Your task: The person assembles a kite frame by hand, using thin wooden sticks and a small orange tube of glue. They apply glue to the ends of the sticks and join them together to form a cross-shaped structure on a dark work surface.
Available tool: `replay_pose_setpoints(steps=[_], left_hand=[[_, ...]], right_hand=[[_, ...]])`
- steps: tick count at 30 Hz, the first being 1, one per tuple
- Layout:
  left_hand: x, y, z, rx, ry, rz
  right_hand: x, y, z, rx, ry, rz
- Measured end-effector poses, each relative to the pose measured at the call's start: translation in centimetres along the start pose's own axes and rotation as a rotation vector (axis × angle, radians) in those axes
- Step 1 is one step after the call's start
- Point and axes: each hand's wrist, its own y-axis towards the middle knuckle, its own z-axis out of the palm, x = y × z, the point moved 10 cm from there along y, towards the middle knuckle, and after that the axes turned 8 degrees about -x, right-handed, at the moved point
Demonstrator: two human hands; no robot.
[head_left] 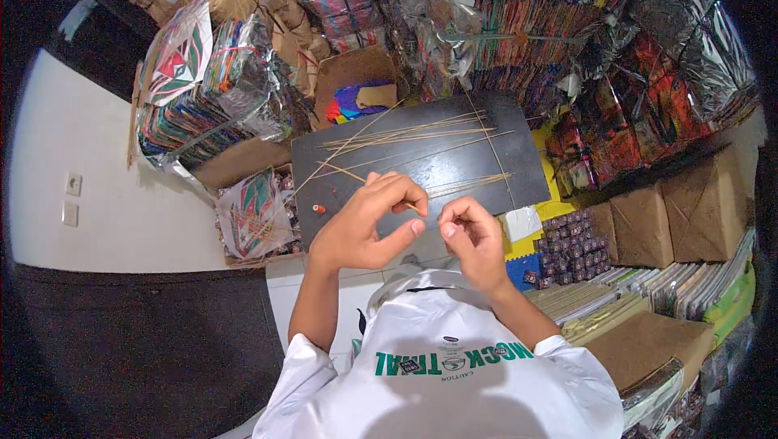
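Working a thin bamboo stick (344, 171) with the left hand (366, 216): we have fingers curled around it, the far length sticking out up-left over the table, the near tip showing between thumb and index. Right hand (474, 240) is just beside, fingers bent in, thumb close to index, facing the stick's near tip. We can't tell if it grips anything; any thread there is too fine to read.

Both hands sit over the near edge of a black table (527, 165). On it we see a loose bundle of bamboo sticks (442, 125) across the far half, a smaller group of sticks (470, 185) just beyond the hands, plus one long stick slanting across each side. Small orange-and-white spool (318, 209) lies near the left edge, just left of the left wrist.

Around us: open cardboard box (326, 87) with bright folded material at the far edge; plastic-wrapped stack (194, 135) far left; big strapped stacks (527, 50) beyond the table. To the right, a white packet (523, 223) next to the table corner, rows of small dark cubes (571, 249), then brown paper parcels (701, 204).
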Motion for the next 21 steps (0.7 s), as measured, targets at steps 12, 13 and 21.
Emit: replay_pose_setpoints(steps=[12,13,21], left_hand=[[0.5,-0.4,0.5,0.009,-0.097,-0.089],[0.5,-0.4,0.5,0.021,-0.084,-0.080],[0.9,-0.6,1.0,0.028,-0.213,-0.100]], right_hand=[[0.5,-0.1,-0.4,-0.065,-0.025,-0.084],[0.6,-0.1,-0.4,-0.060,-0.042,-0.083],[1.7,-0.4,-0.4,-0.062,-0.126,-0.153]])
